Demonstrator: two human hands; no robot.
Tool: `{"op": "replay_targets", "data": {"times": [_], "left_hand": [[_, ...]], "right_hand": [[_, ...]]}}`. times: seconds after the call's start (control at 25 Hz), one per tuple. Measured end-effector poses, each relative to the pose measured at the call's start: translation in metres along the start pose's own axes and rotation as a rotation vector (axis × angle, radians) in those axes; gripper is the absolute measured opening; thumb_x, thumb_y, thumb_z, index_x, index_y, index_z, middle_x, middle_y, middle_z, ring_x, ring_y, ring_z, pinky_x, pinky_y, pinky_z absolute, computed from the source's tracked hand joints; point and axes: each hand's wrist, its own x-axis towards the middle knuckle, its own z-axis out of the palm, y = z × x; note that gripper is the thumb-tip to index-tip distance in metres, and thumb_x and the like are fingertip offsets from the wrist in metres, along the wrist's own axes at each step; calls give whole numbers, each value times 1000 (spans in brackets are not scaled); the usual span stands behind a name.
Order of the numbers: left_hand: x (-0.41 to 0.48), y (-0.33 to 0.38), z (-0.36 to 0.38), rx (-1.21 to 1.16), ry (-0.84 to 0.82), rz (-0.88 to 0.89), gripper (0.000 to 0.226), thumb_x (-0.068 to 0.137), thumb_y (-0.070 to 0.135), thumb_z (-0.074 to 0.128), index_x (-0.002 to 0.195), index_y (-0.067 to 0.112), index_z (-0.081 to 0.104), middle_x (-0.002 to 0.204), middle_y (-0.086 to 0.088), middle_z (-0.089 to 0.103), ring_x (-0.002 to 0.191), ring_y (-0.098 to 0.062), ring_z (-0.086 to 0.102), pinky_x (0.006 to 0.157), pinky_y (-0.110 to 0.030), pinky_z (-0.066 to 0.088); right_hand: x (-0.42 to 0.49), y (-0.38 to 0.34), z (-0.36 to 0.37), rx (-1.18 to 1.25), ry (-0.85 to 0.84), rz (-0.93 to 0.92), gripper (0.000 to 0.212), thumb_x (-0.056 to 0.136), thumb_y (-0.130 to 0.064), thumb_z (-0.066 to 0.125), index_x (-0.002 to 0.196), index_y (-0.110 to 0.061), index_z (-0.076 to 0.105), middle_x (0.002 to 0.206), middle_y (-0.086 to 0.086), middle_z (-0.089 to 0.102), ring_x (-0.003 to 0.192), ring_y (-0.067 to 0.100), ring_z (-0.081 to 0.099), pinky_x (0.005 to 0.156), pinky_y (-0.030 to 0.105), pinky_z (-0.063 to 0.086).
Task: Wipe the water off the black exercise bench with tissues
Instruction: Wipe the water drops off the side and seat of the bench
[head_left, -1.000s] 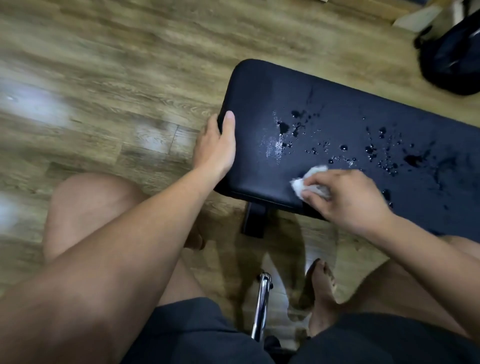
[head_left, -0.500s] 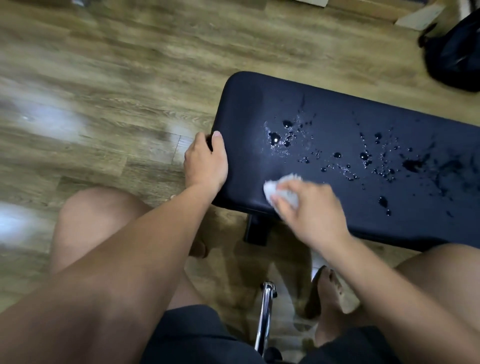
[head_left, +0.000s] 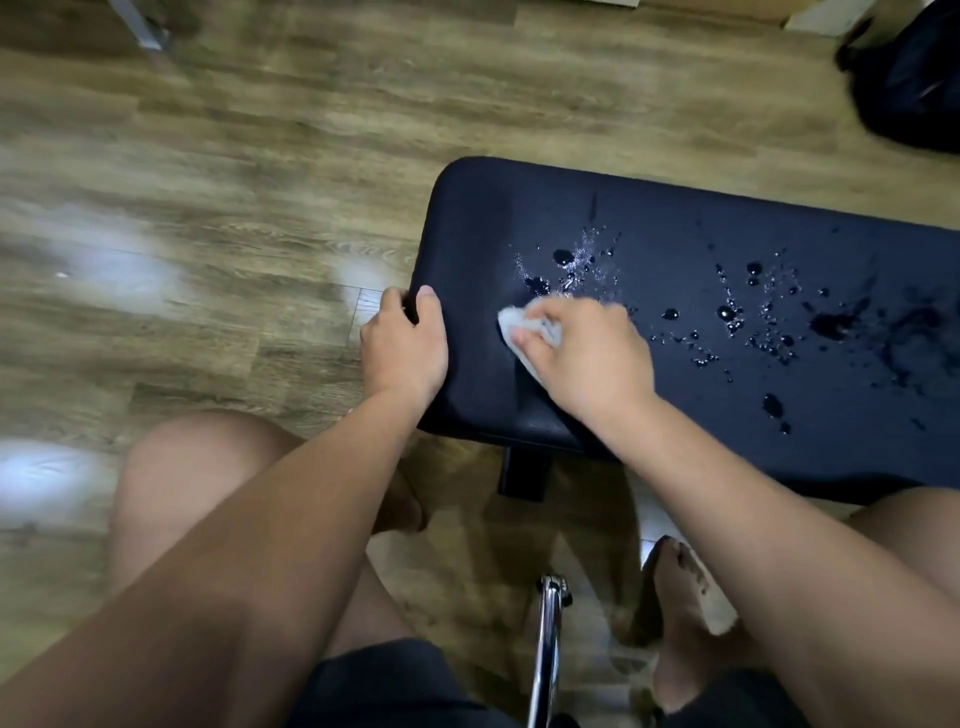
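The black exercise bench (head_left: 675, 223) runs from the middle of the view to the right edge. Water drops (head_left: 727, 312) and small puddles dot its pad, thickest to the right of my right hand. My right hand (head_left: 587, 358) presses a crumpled white tissue (head_left: 519, 325) flat on the pad near the bench's left end, just below a cluster of drops. My left hand (head_left: 405, 348) grips the bench's left end, thumb on top and fingers wrapped over the edge.
The bench stands on a wooden floor (head_left: 208, 208). A black bag (head_left: 909, 78) lies at the top right. A chrome tube (head_left: 548, 649) rises between my knees, and the bench's black leg (head_left: 522, 475) shows under the pad. My bare foot (head_left: 680, 613) rests below the bench.
My right hand has slid the tissue leftward and up the pad, toward the bench's left end. My left hand keeps its grip on that end. The camera view has shifted.
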Motion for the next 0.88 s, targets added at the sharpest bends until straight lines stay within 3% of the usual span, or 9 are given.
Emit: {"op": "replay_targets", "data": {"times": [0.16, 0.24, 0.52, 0.76, 0.88], "left_hand": [[4, -5, 4, 13, 29, 14, 36, 102, 41, 39, 109, 12, 59, 105, -10, 63, 107, -30, 47, 80, -31, 28], [5, -6, 6, 8, 39, 15, 37, 102, 43, 39, 110, 12, 60, 109, -11, 65, 113, -32, 49, 80, -31, 28], [4, -6, 6, 4, 52, 42, 39, 101, 43, 40, 108, 11, 61, 108, -12, 66, 113, -34, 50, 81, -32, 28], [7, -6, 8, 9, 21, -2, 39, 101, 44, 39, 111, 12, 59, 100, -7, 59, 101, -27, 46, 78, -32, 29], [6, -7, 7, 3, 23, -6, 39, 101, 45, 39, 110, 13, 59, 104, -8, 61, 98, -27, 47, 78, -31, 29]], "right_hand": [[-83, 40, -16, -99, -124, -24, 22, 85, -52, 59, 102, -40, 65, 93, -5, 72, 92, 27, 64, 69, 33, 46], [-77, 45, -17, -99, -145, 3, 21, 84, -52, 61, 102, -41, 64, 93, -5, 71, 94, 27, 63, 72, 33, 46], [36, -2, -6, 31, 26, 62, 24, 90, -40, 54, 110, -33, 64, 106, 6, 66, 101, 33, 59, 75, 35, 42], [-80, 37, -11, -55, -1, 35, 22, 89, -52, 54, 101, -35, 63, 97, -4, 69, 91, 32, 64, 67, 36, 48], [-50, 31, -8, -133, 35, 18, 18, 89, -45, 56, 102, -34, 64, 102, -5, 67, 93, 30, 62, 66, 33, 43]]}}
